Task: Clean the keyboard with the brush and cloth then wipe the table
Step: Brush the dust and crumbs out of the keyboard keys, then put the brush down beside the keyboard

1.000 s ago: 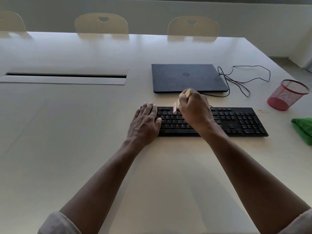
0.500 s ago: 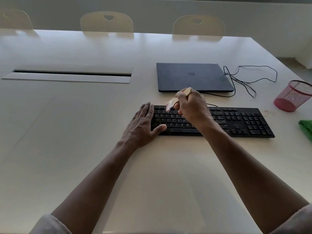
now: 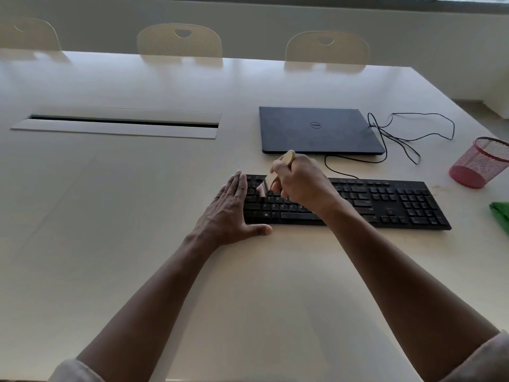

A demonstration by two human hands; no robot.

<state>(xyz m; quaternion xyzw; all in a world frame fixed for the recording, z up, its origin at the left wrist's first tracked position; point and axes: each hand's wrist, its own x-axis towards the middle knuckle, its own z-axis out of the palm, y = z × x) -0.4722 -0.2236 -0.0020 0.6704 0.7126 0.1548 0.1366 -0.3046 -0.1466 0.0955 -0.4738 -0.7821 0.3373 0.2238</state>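
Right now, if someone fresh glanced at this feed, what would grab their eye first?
Most likely the two bare hands at the left end of the black keyboard: the left hand lies flat against its end, while the right hand grips a wooden-handled brush with its bristles down on the keys. Next, the colour at the right edge: a red mesh cup and a green cloth, with a closed laptop behind the keyboard.

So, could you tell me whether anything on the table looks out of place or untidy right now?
Only a loose black cable sprawls in loops beside the closed laptop. The keyboard lies square to it, the red mesh cup stands upright, and a green cloth waits at the right edge.
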